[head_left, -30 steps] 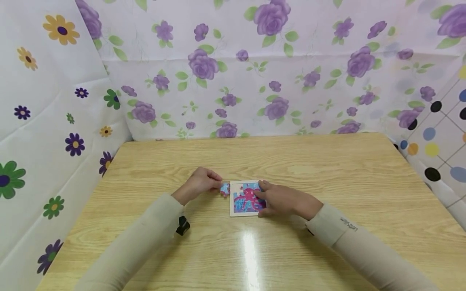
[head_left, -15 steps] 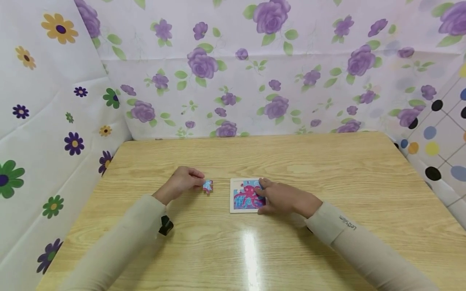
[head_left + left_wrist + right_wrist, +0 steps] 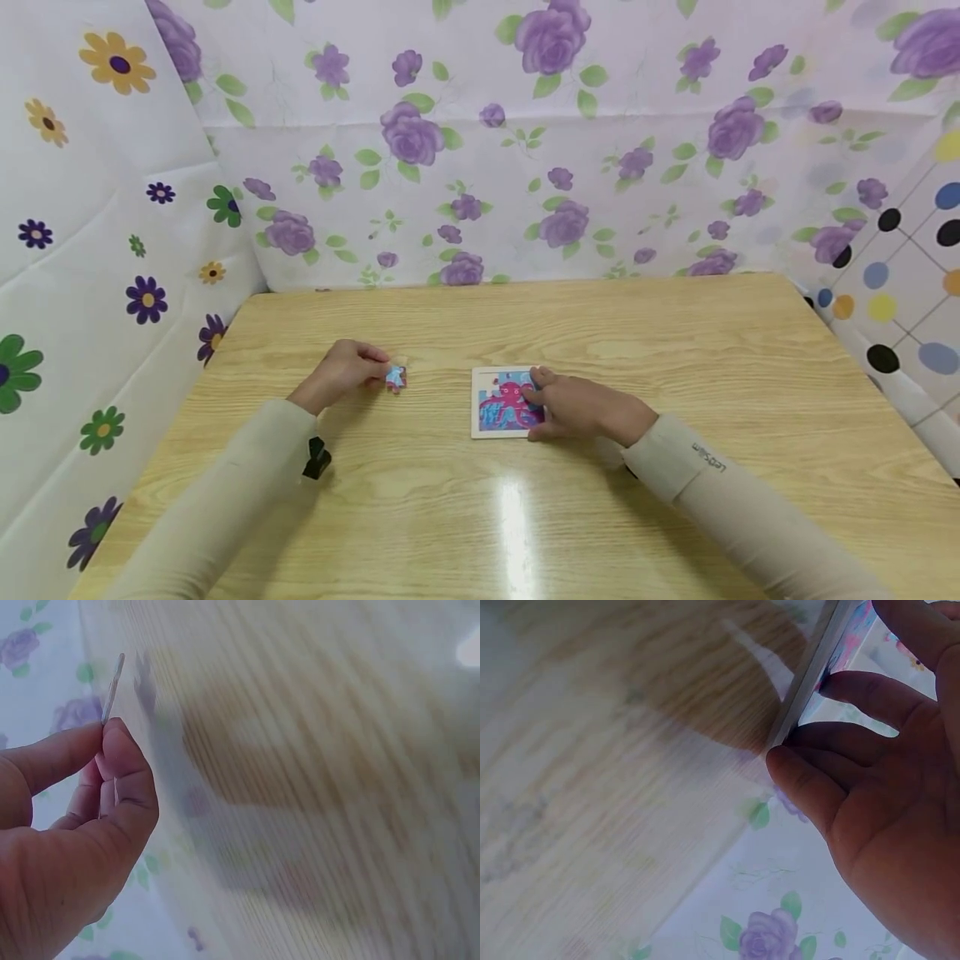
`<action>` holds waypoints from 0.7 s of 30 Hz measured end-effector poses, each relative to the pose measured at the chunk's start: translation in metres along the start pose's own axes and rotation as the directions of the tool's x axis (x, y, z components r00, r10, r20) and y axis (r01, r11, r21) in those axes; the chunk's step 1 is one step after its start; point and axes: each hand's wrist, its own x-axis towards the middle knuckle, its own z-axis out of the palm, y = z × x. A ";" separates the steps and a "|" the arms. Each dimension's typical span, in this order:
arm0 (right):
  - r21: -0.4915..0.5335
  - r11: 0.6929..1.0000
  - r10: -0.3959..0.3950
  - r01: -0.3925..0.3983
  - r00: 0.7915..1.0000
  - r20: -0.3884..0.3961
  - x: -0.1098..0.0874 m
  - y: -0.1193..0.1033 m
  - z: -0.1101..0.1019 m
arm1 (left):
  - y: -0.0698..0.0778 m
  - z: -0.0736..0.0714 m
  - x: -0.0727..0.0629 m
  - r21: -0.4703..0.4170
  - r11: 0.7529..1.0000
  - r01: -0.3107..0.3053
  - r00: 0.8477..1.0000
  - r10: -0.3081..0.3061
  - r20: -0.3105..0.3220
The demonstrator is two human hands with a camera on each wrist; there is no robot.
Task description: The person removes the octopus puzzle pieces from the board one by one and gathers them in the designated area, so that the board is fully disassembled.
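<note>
A small blue-and-pink jigsaw piece (image 3: 396, 378) is pinched between the thumb and fingertips of my left hand (image 3: 339, 375), left of the puzzle. Edge-on, the piece (image 3: 113, 688) looks like a thin sliver in the left wrist view. At mid-table lies a square jigsaw puzzle board (image 3: 475, 417) with a pale frame and a pink octopus picture; bare backing shows at its upper left. My right hand (image 3: 588, 408) holds the board by its right side, fingers over the frame and picture. In the right wrist view, fingertips curl at the board's edge (image 3: 804, 682).
The wooden table (image 3: 660, 333) reaches back to a wall cloth (image 3: 480, 150) with purple roses. Flower-print cloth (image 3: 90, 275) stands at the left and dotted cloth (image 3: 900, 275) at the right. A light streak (image 3: 516, 533) shines on the tabletop in front of the board.
My left hand has moved left with the jigsaw piece, from beside the board's left edge to well away from it. My right hand stays on the board.
</note>
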 end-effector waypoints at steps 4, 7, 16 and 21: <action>0.003 1.000 0.015 -0.015 1.000 0.005 0.001 -0.002 0.000 | -0.006 -0.007 0.002 0.004 1.000 0.019 1.000 -0.018 -0.022; -0.005 1.000 0.014 -0.014 1.000 -0.001 0.002 -0.002 0.000 | -0.010 -0.010 0.003 -0.007 0.999 0.032 0.999 -0.032 -0.032; -0.034 0.999 0.016 -0.016 1.000 -0.006 0.002 -0.002 0.000 | -0.013 -0.019 0.003 0.018 0.998 0.053 0.998 -0.052 -0.048; -0.044 0.999 0.017 -0.017 1.000 0.001 0.003 -0.003 -0.001 | -0.018 -0.026 0.004 0.049 0.996 0.070 0.996 -0.066 -0.067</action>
